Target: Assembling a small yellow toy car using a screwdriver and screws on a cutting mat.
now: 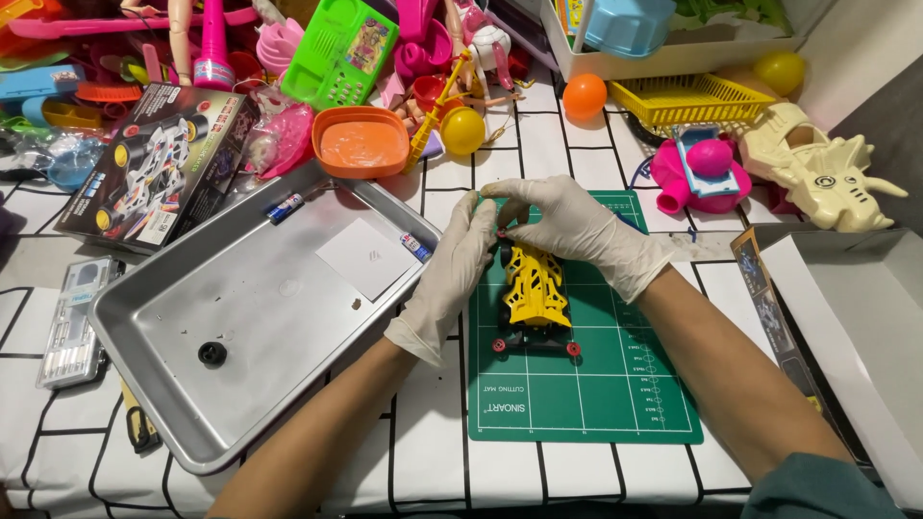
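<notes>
A small yellow toy car (535,293) with red wheel hubs lies on a green cutting mat (586,384) in the middle of the table. Both hands wear white gloves. My left hand (452,274) reaches in from the left, its fingertips pinching at the car's far end. My right hand (572,226) arches over the same end, its fingers pressed to the car's front by a red hub. The far end of the car is hidden under the fingers.
A metal tray (173,384) at left holds a black wheel (212,353), a white paper square (366,257) and two small batteries (285,208). A toy car box (159,163), an orange bowl (361,141), balls, a dinosaur toy (827,168) and a white box lid (865,317) lie around.
</notes>
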